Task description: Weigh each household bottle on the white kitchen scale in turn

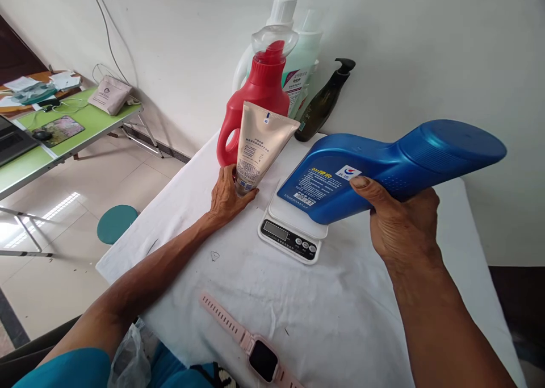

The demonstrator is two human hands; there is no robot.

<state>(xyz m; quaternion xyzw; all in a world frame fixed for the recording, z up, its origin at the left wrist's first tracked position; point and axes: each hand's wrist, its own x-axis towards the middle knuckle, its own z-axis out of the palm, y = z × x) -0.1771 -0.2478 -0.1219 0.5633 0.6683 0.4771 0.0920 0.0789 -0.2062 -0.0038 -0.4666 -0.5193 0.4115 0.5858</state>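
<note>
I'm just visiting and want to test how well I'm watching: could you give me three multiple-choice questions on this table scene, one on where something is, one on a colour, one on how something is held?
1. Where does the kitchen scale sit?
A. On the white-covered table, below the blue bottle
B. On the green desk
C. On the floor by the stool

2. What colour is the jug behind the beige tube?
A. Yellow
B. Red
C. Black

3. How is the blue bottle held?
A. Standing upright on the scale
B. Lying flat on the cloth
C. Tilted, in the right hand's grip

Answers:
1. A: the scale rests on the table, with the bottle's lower end over its platform.
2. B: the red jug stands right behind the tube that the left hand grips.
3. C: the right hand holds it slanted in the air.
</note>
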